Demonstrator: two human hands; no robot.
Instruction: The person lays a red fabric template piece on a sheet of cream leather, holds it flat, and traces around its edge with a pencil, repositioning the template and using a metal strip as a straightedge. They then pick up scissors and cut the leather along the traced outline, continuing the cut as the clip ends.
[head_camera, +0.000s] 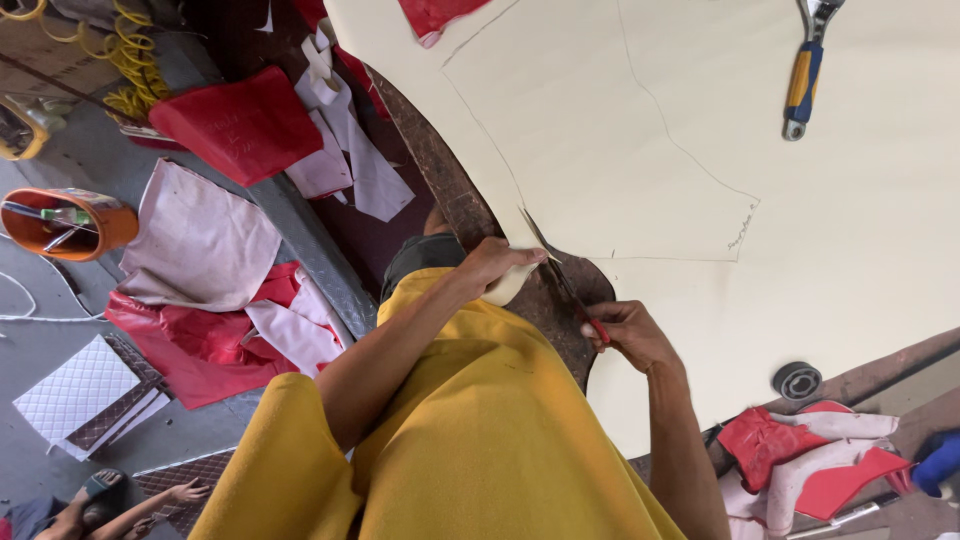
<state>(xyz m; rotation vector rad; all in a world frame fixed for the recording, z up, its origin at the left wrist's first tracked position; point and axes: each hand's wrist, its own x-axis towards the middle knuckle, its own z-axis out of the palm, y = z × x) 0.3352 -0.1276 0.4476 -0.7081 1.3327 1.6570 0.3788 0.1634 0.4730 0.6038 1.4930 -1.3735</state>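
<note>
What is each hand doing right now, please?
Left hand: closed on the cut edge of the cream sheet, lifting it.
Right hand: closed on the red-handled scissors, blades in the sheet.

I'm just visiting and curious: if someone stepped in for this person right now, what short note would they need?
Left hand: fingers pinch the cut edge of the cream sheet, lifting the flap.
Right hand: shut on red-handled scissors, blades pointing up the pencil line.
Where things are: the sheet lies over a dark worn table; a blue and yellow wrench and a small black wheel rest on the sheet. Red and white scraps lie at the table's edge.
Done: a short cut in from the sheet's edge.
Left: most of the pencilled outline is uncut.
</note>
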